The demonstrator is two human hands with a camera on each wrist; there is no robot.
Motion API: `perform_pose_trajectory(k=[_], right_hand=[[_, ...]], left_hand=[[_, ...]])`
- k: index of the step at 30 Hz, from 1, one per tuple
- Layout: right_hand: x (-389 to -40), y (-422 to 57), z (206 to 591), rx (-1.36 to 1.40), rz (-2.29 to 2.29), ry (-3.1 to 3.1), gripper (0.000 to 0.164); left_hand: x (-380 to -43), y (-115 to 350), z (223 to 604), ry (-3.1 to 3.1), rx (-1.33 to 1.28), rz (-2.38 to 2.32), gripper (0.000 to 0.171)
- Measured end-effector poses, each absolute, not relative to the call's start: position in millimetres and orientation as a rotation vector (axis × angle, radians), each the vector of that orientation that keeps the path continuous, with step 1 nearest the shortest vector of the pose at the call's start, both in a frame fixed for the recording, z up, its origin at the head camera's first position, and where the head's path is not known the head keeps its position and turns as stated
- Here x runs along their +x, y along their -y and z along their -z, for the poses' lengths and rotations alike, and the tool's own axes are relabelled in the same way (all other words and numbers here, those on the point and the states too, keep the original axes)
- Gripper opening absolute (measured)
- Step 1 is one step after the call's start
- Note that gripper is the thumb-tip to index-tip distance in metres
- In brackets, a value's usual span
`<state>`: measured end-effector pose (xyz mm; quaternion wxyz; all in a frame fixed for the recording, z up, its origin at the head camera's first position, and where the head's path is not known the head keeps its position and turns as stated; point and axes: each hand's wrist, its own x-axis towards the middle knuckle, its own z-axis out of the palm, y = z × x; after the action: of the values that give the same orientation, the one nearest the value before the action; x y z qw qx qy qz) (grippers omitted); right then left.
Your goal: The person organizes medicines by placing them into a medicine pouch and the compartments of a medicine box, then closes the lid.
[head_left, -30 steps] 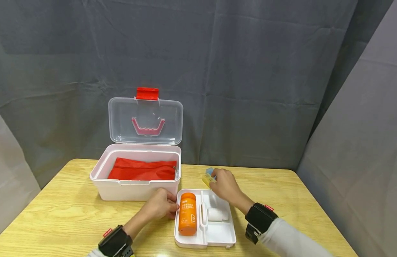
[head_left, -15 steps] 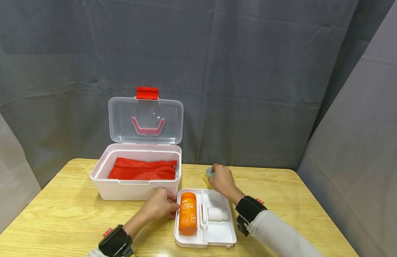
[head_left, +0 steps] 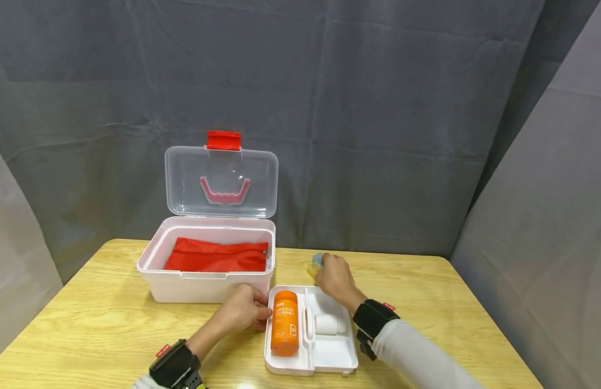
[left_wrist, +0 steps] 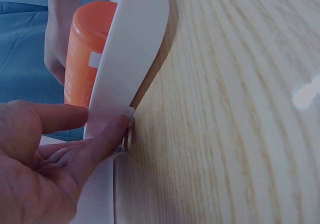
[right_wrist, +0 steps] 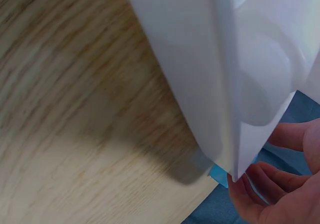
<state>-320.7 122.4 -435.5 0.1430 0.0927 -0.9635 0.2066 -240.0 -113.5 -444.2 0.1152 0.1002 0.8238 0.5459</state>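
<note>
A white divided tray [head_left: 329,356] with a centre handle lies on the wooden table, an orange bottle [head_left: 284,324] lying in its left compartment. A small white bottle [head_left: 326,324] lies in the right one. My left hand [head_left: 243,309] holds the tray's left edge, one fingertip at the rim and another low on the side wall [left_wrist: 127,44]. Just past the tray's far right corner, my right hand [head_left: 335,276] pinches a small blue and yellow object [head_left: 313,268]. Its kind is unclear, the fingers covering part of it. In the right wrist view only a blue bit [right_wrist: 218,175] shows beside the fingertips.
Left of the tray stands a white box [head_left: 203,289] with its clear lid [head_left: 220,162] raised and a red latch [head_left: 224,140] on top. A red zip pouch [head_left: 215,256] lies inside. Grey curtains [head_left: 393,119] hang behind the table [head_left: 86,319].
My right hand and forearm have shifted slightly left, the fingers closer over the blue and yellow object. My left hand, the tray and the bottles have stayed in place.
</note>
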Motion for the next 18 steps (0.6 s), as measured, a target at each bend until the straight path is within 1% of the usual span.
perform_pose_trajectory(k=[6,18], right_hand=[[-321.2,-121.5,438.6,0.279,-0.566,2.795,0.023],[-321.9,-121.2,437.9,0.269,-0.544,2.84,0.026]], left_hand=[[-240.5,113.8,444.0,-2.42,0.299,-1.59,0.02],[-238.8,113.2,443.2,-2.41,0.288,-1.602,0.022]])
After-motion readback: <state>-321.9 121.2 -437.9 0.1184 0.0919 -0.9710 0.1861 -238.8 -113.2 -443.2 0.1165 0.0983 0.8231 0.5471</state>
